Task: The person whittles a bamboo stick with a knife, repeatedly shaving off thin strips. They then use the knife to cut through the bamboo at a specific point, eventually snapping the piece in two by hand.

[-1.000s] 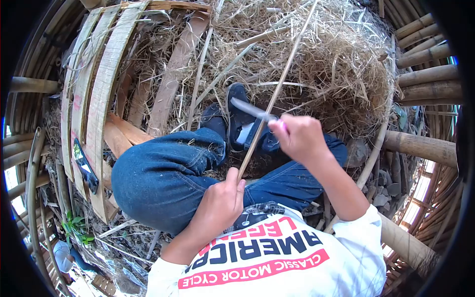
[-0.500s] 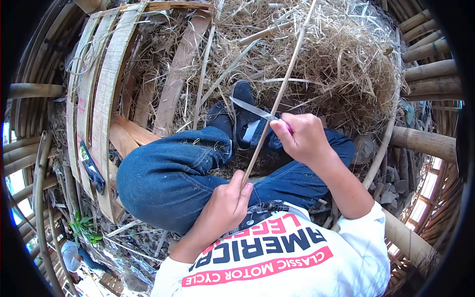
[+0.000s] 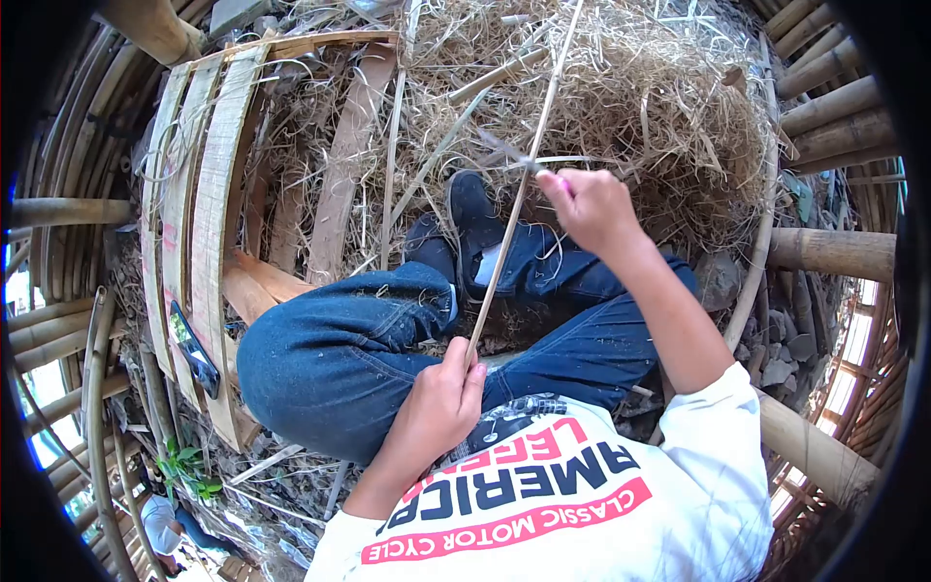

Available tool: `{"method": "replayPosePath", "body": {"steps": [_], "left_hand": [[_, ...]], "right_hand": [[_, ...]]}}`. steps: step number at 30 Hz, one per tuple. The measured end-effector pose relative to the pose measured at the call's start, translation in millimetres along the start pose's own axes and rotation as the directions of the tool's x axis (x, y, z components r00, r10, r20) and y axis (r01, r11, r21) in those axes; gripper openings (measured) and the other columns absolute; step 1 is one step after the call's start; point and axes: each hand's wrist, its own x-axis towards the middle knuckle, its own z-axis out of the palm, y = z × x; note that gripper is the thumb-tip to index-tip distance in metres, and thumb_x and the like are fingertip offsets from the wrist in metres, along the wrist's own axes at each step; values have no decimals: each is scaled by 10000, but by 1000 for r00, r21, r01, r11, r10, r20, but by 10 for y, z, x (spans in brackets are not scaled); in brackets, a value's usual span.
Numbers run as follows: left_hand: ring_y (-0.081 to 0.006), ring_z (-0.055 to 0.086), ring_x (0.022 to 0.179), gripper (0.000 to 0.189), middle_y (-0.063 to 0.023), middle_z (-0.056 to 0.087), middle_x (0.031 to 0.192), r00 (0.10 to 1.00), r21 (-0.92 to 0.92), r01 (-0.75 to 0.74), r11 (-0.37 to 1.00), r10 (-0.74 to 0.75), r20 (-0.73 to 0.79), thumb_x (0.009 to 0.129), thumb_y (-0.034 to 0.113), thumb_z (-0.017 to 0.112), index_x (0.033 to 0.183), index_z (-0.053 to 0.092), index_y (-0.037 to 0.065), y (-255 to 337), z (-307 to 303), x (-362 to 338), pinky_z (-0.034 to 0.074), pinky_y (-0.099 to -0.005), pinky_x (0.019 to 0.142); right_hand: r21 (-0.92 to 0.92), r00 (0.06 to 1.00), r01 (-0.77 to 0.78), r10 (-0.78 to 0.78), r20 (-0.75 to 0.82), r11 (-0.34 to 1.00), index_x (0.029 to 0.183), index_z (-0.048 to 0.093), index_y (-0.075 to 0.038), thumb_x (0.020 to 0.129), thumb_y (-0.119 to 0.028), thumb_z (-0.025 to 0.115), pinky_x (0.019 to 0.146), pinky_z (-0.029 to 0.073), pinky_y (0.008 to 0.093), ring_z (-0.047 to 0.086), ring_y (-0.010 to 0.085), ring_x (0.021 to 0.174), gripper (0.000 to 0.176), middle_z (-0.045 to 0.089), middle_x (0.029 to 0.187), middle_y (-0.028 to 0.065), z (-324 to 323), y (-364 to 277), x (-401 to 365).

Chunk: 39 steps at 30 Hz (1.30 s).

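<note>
My left hand (image 3: 444, 393) is closed around the near end of a long thin bamboo strip (image 3: 519, 194), close to my lap. The strip slants up and away over my legs, past the straw. My right hand (image 3: 592, 209) grips a knife by its pinkish handle, most of which is hidden in my fingers. The knife's blade (image 3: 506, 148) is blurred by motion and points to the upper left. It crosses the strip and appears to touch it, well beyond my left hand.
Dry shavings (image 3: 630, 126) are heaped beyond my crossed legs. To the left lies a slatted wooden frame (image 3: 218, 145) with a phone (image 3: 194, 349) on it. Bamboo poles (image 3: 834, 252) line the right side. Another person (image 3: 160, 524) appears at lower left.
My right hand and the knife have moved up along the strip, away from my body. The left hand keeps its grip on the near end. The view has shifted slightly.
</note>
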Motion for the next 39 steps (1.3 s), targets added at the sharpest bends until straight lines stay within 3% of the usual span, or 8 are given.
{"method": "replayPosePath", "body": {"steps": [2, 7, 14, 16, 29, 32, 37, 39], "left_hand": [[-420, 554, 572, 102, -215, 532, 612, 1000, 14, 10, 1000, -10, 13, 932, 91, 510, 907, 465, 3, 12, -2, -7, 392, -425, 516], [-184, 445, 461, 161, -101, 450, 533, 997, -71, 81, 994, -80, 13, 915, 120, 569, 884, 452, 14, 79, -34, -7, 346, -346, 469], [-131, 433, 515, 185, -71, 459, 568, 999, -81, -25, 996, 22, -46, 902, 146, 605, 872, 487, 7, -6, -40, 20, 363, -316, 496], [-317, 559, 582, 228, -189, 529, 650, 999, -108, 20, 994, -23, -29, 912, 175, 592, 821, 485, -4, 5, -56, 29, 419, -395, 541], [-489, 554, 680, 225, -276, 560, 668, 999, 23, -3, 1000, 4, -32, 962, 153, 505, 823, 502, -24, -94, -2, 29, 410, -499, 547], [-408, 587, 576, 229, -246, 537, 613, 999, -45, 1, 999, -3, -36, 967, 151, 504, 818, 497, -23, -101, -20, 20, 409, -461, 514], [-68, 478, 445, 233, -53, 489, 516, 991, -334, 132, 933, -128, 35, 987, 180, 507, 860, 552, -10, -1, -89, -14, 375, -288, 403], [-64, 469, 430, 238, -29, 493, 518, 989, -380, 147, 913, -132, 66, 991, 188, 501, 872, 562, -9, -7, -103, -3, 375, -269, 393]], "right_hand": [[35, 998, 29, -27, -56, 999, 702, 656, -75, 933, -457, 516, 548, 502, 460, 633, 376, 624, 468, 611, 601, 165, -25, 67, 43], [68, 999, 38, -36, -28, 997, 687, 664, -66, 922, -456, 537, 552, 501, 475, 633, 379, 609, 473, 613, 600, 167, -66, -139, -16], [259, 956, 222, -263, 133, 940, 631, 640, -58, 896, -451, 582, 502, 496, 431, 629, 344, 532, 478, 604, 556, 157, 123, -689, -581], [275, 947, 252, -294, 126, 928, 615, 571, -57, 880, -360, 629, 466, 460, 395, 599, 316, 509, 407, 584, 559, 125, 163, -728, -703], [16, 992, 66, -68, 111, 998, 620, 648, -71, 905, -491, 544, 512, 495, 448, 628, 353, 548, 518, 608, 571, 160, 58, -256, -353], [102, 994, 83, -90, 67, 991, 611, 636, -69, 906, -471, 553, 503, 490, 452, 616, 359, 528, 505, 596, 558, 164, 63, -332, -408], [262, 953, 242, -280, 116, 934, 618, 611, -56, 876, -429, 618, 470, 480, 409, 606, 318, 484, 453, 594, 535, 132, 99, -655, -715], [224, 947, 278, -305, 100, 934, 612, 606, -62, 871, -437, 623, 464, 476, 403, 607, 311, 484, 456, 591, 532, 124, 73, -627, -669]]}}
